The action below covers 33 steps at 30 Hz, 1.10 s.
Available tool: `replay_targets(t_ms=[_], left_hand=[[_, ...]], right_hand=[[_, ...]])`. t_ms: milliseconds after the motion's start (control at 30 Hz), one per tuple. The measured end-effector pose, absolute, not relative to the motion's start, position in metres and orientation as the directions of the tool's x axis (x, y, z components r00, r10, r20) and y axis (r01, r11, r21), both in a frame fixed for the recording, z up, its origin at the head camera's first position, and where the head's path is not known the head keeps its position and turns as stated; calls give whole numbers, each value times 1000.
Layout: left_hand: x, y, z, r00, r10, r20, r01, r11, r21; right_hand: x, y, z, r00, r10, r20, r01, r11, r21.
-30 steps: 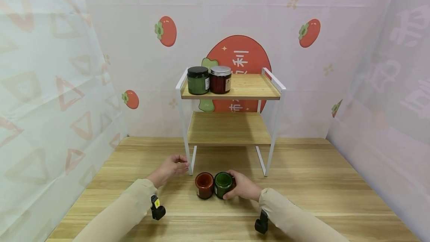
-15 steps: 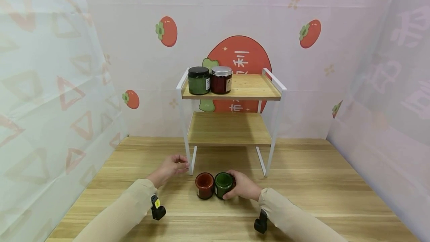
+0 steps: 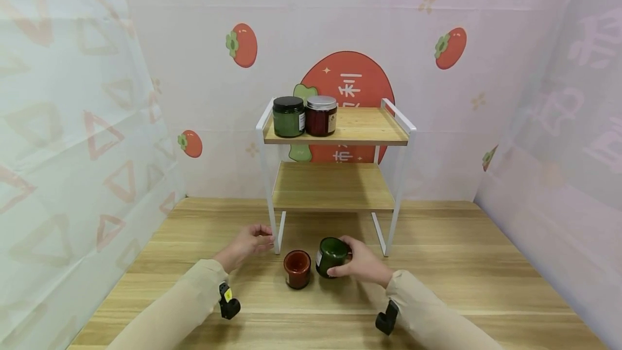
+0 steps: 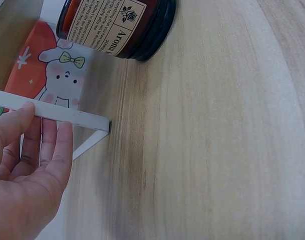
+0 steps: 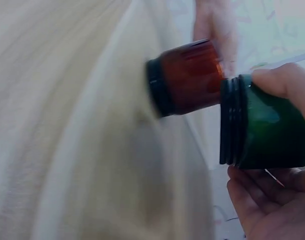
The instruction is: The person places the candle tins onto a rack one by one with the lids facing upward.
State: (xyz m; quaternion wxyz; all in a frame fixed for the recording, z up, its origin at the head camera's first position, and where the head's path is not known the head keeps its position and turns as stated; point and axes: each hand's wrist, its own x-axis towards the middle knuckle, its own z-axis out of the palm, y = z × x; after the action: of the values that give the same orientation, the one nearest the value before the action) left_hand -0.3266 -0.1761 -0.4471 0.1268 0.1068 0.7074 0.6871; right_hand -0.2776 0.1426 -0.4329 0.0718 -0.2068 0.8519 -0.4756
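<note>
My right hand (image 3: 364,261) grips a green glass candle jar (image 3: 331,258), thumb on one side and fingers on the other. The jar is tilted, its open mouth up, and held just off the table; in the right wrist view the green jar (image 5: 277,130) has a ridged dark bottom. Left of it, a red-brown candle jar (image 3: 297,270) stands upright; the left wrist view shows its printed cream label (image 4: 115,22). With thumb and fingertips, my left hand (image 4: 30,165) holds the white front-left leg (image 4: 57,111) of the small rack.
The two-tier rack with wooden shelves (image 3: 332,185) stands behind the jars. On its top shelf, at the left, sit a green jar with a black lid (image 3: 289,118) and a dark red jar with a silver lid (image 3: 320,116). Printed cloth walls (image 3: 204,80) enclose the wooden table (image 3: 452,263).
My right hand has lifted the green candle jar and moved it right and back, away from the red-brown one. The left hand stays at the rack leg.
</note>
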Motion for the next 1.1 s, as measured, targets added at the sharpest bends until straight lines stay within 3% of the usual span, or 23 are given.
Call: replay_targets(t_ms=[500,1100], left_hand=[[-326,-176,-447,-950,311,-35,-19,55,998],[-325,-175,-446,-950,309,-35,-19,53,998]], right_hand=[[-266,146,-376,-902,-365,230,-356,327,-876],[-262,146,-377,-884,-409,224,-390,384,-837]])
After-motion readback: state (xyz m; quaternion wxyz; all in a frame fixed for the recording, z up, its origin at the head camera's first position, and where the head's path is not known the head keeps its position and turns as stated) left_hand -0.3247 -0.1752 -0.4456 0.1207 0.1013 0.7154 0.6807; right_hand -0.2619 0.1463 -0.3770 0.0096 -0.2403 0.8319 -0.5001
